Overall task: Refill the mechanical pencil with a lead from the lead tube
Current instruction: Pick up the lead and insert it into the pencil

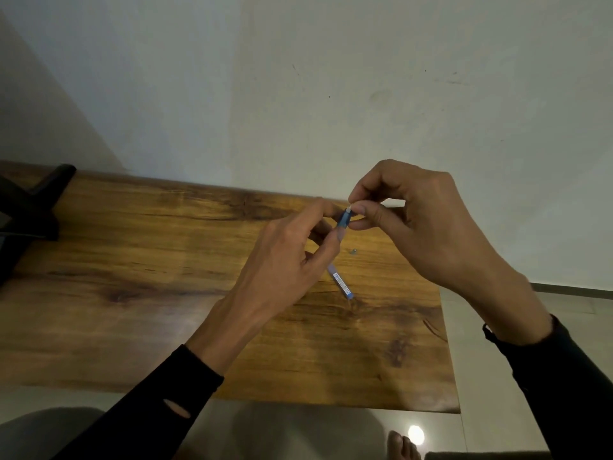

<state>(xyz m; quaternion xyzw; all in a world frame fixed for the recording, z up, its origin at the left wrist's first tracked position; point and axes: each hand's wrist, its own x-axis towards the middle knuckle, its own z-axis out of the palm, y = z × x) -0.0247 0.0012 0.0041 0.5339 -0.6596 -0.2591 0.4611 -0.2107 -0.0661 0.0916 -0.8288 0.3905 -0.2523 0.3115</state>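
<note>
The left hand (285,260) is gripping the blue pencil (342,222) by its barrel, raised above the table (132,260) with the upper end pointing up and away. The right hand (428,224) is pinching that upper end between thumb and forefinger, where a small white piece (350,206) is showing; I cannot tell whether it is the eraser or a cap. By my judgement the top is being pulled off or pushed back on.

What could be going wrong from here: the white piece is tiny and held by the fingertips alone, so a slip could be sending it onto the table or over the near edge to the floor. A sideways pull could be jamming it. If the barrel is tilting down while open, any lead inside could be sliding out.

The lead tube (341,283) is lying flat on the table, just below the left hand's fingers, its label facing up and one end hidden by them. Whether it is capped, or how many leads it is holding, cannot be told. A small metal bit (353,251) is lying near it
</note>
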